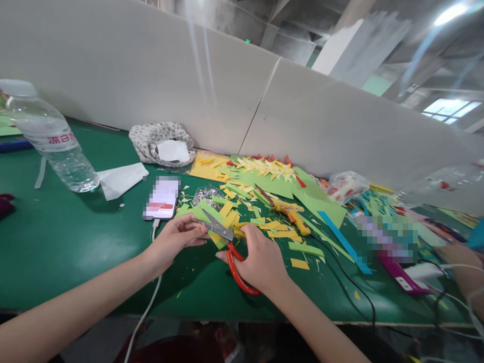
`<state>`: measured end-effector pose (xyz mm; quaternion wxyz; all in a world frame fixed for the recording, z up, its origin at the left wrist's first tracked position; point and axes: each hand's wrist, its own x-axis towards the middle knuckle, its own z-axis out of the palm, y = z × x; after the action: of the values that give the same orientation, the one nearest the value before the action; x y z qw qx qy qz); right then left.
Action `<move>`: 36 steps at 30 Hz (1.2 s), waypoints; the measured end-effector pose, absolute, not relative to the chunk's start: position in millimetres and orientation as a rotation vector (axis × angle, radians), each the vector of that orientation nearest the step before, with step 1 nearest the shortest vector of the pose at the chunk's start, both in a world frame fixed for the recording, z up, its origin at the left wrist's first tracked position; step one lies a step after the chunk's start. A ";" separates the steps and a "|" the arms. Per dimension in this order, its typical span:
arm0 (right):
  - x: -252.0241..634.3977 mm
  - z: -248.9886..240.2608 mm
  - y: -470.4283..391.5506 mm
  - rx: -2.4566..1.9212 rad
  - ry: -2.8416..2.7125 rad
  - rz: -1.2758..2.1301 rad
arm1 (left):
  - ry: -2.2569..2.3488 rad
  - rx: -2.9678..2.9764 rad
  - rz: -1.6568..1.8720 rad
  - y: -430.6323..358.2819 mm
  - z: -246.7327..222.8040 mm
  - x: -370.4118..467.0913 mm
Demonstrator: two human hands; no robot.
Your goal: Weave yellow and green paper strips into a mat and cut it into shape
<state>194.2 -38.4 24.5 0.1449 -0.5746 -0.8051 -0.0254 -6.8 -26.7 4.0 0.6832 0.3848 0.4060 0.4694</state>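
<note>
My right hand (264,259) is closed round the red handles of a pair of scissors (237,272). Their metal blades point up and left, slightly parted, close to the fingertips of my left hand (180,236). The left fingers are pinched together beside the blades; what lies between them is too small or hidden to name. Green and yellow paper pieces (227,208) lie around and behind the blades. To the right of the scissors rests a yellow hot glue gun (289,209) with a black cord. A clear bag of small beads (207,195) lies just beyond my left hand.
A phone (162,197) on a white cable lies left of the scraps. Further left stands a water bottle (62,141). A spiky yellow paper piece (266,168) and a patterned cloth pouch (161,141) sit by the partition (212,75). Another person's arm (463,267) shows at right.
</note>
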 end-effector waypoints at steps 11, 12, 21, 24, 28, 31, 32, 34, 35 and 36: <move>196.4 24.8 -39.2 -1.592 -2.347 -0.083 | 0.889 0.830 1.055 -28.8 5.6 -4.3; 196.3 25.0 -39.5 -1.593 -2.344 -0.077 | 0.887 0.821 1.054 -28.9 6.3 -3.8; 196.4 25.8 -38.7 -1.587 -2.343 -0.085 | 0.884 0.771 1.058 -30.5 8.7 -2.8; 196.0 26.0 -39.1 -1.582 -2.343 -0.090 | 0.883 0.768 1.053 -31.0 9.2 -3.0; 195.9 26.5 -39.7 -1.556 -2.344 -0.099 | 0.890 0.759 1.048 -31.6 9.1 -2.7; 196.1 26.8 -39.7 -1.542 -2.334 -0.103 | 0.893 0.747 1.046 -32.1 9.1 -2.3; 196.1 26.9 -39.6 -1.543 -2.331 -0.100 | 0.888 0.743 1.045 -32.2 9.1 -2.2; 195.8 27.2 -39.5 -1.550 -2.327 -0.090 | 0.876 0.740 1.042 -32.2 9.2 -2.2; 195.7 27.4 -39.5 -1.557 -2.325 -0.086 | 0.874 0.742 1.040 -32.1 9.3 -2.3; 195.5 27.5 -39.5 -1.562 -2.323 -0.085 | 0.874 0.745 1.038 -32.0 9.4 -2.3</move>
<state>195.5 -39.5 27.5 0.1697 -0.5497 -0.8174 -0.0298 -2.3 -32.0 9.4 0.7153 0.3365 0.3945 0.4685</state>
